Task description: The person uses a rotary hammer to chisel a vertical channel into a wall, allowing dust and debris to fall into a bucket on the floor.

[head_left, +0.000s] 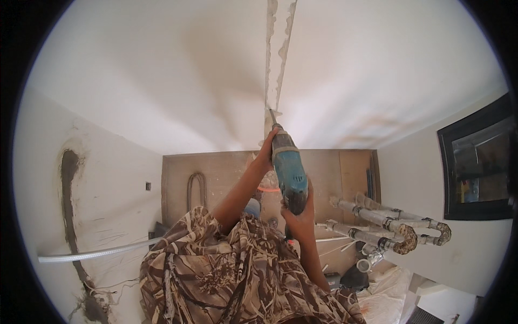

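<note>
Left hand [266, 152] forward, right hand [301, 218] behind, gripping teal drill [290, 166]

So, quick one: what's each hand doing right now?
Left hand: closed, holding the teal power tool near its front.
Right hand: closed, holding the same tool at its rear.

Pale left wall [124, 146] with a dark gouged channel [69, 200], dusty brown floor [221, 167], black-framed window [480, 162] at right
</note>
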### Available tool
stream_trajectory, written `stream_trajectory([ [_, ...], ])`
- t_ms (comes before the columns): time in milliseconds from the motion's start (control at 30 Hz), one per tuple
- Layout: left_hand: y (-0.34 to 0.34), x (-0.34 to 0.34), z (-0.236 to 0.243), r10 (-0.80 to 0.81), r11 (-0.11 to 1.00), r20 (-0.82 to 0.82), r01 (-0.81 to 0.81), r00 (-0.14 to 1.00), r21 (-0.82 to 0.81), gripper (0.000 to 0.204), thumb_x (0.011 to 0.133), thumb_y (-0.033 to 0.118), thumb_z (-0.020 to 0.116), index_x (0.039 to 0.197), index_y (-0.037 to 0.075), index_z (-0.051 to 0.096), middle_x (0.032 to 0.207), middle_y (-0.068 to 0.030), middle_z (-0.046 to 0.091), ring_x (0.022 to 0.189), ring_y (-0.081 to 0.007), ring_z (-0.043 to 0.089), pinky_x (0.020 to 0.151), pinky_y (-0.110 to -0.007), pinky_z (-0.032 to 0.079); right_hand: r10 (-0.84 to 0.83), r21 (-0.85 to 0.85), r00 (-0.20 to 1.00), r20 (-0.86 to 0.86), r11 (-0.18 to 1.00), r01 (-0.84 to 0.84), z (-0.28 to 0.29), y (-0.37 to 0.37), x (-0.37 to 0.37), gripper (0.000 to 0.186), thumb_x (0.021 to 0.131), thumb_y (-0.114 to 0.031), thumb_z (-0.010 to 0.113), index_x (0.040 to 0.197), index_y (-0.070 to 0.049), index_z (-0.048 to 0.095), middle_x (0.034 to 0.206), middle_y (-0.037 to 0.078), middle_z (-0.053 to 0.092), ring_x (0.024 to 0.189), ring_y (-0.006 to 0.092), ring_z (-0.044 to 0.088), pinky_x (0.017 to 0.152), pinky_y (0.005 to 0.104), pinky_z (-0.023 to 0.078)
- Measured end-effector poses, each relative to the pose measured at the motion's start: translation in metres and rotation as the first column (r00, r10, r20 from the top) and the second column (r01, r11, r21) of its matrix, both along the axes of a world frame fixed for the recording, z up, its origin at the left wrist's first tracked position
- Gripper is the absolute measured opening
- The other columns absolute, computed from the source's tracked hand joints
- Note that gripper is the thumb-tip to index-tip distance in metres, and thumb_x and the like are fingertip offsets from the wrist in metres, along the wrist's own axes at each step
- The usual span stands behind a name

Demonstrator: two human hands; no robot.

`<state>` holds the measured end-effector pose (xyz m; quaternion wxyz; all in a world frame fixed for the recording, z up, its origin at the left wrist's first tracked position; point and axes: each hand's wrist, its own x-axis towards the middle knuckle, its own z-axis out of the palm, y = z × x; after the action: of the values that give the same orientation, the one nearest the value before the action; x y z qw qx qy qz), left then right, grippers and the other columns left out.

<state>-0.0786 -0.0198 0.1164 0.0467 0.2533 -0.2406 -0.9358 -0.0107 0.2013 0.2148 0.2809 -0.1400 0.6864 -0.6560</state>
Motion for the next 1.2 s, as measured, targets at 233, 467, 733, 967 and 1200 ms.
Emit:
stream_trajectory([
  [233, 0.025, 0.016, 0.016, -0.017, 1.0, 0.048, 0.016, 0.999, 0.015, 0.058, 0.087, 0.061, 0.067, 0.111, 0.008, 0.06, 0.094, -0.0097, 0.066, 0.086, -0.0235, 0.068, 0.081, -0.04, 0.058, -0.012, 0.009, 1.0, -0.021, 1.0, 0.013, 0.005, 0.027, 0.032, 0.097, 0.073, 0.005, 0.059, 0.159, -0.01, 0.017, 0.12, 0.015, 0.053, 0.104, 0.0224, 0.056, 0.09, 0.0343, 0.048],
  [467, 0.019, 0.011, 0.021, -0.027, 1.0, 0.052, 0.027, 0.998, -0.004, 0.058, 0.086, 0.062, 0.066, 0.107, 0.008, 0.061, 0.092, -0.0088, 0.066, 0.083, -0.0212, 0.068, 0.077, -0.039, 0.059, -0.015, 0.03, 1.0, -0.006, 0.999, 0.015, 0.016, 0.024, 0.029, 0.098, 0.073, 0.003, 0.063, 0.159, -0.004, 0.017, 0.15, 0.022, 0.038, 0.137, 0.0312, 0.044, 0.112, 0.0397, 0.037],
  [733, 0.015, 0.014, 0.015, -0.041, 0.999, 0.098, 0.039, 0.994, 0.02, 0.059, 0.086, 0.062, 0.065, 0.108, 0.008, 0.061, 0.096, -0.0105, 0.068, 0.084, -0.0229, 0.07, 0.078, -0.04, 0.06, 0.0, 0.029, 0.999, -0.047, 1.0, 0.001, 0.024, 0.019, 0.026, 0.101, 0.073, 0.001, 0.068, 0.159, -0.003, 0.015, 0.15, 0.023, 0.039, 0.136, 0.0315, 0.045, 0.113, 0.0409, 0.036],
  [967, 0.008, 0.006, 0.017, -0.005, 1.0, 0.058, 0.006, 0.998, -0.011, 0.057, 0.088, 0.061, 0.064, 0.111, 0.009, 0.061, 0.096, -0.0098, 0.068, 0.088, -0.0237, 0.07, 0.082, -0.041, 0.059, 0.014, 0.021, 0.999, -0.033, 1.0, -0.014, 0.037, 0.006, 0.01, 0.1, 0.072, 0.004, 0.062, 0.159, -0.005, 0.014, 0.148, 0.022, 0.042, 0.134, 0.0318, 0.048, 0.111, 0.0405, 0.039],
  [1200, -0.006, -0.037, 0.016, 0.028, 0.995, -0.122, -0.015, 0.992, 0.103, 0.057, 0.09, 0.063, 0.062, 0.11, 0.01, 0.061, 0.096, -0.0101, 0.068, 0.089, -0.0259, 0.07, 0.085, -0.045, 0.058, 0.1, 0.04, 0.995, -0.023, 0.994, -0.099, 0.056, -0.011, -0.052, 0.097, 0.075, 0.003, 0.062, 0.159, -0.004, 0.014, 0.136, 0.02, 0.051, 0.124, 0.0283, 0.055, 0.104, 0.0385, 0.044],
])
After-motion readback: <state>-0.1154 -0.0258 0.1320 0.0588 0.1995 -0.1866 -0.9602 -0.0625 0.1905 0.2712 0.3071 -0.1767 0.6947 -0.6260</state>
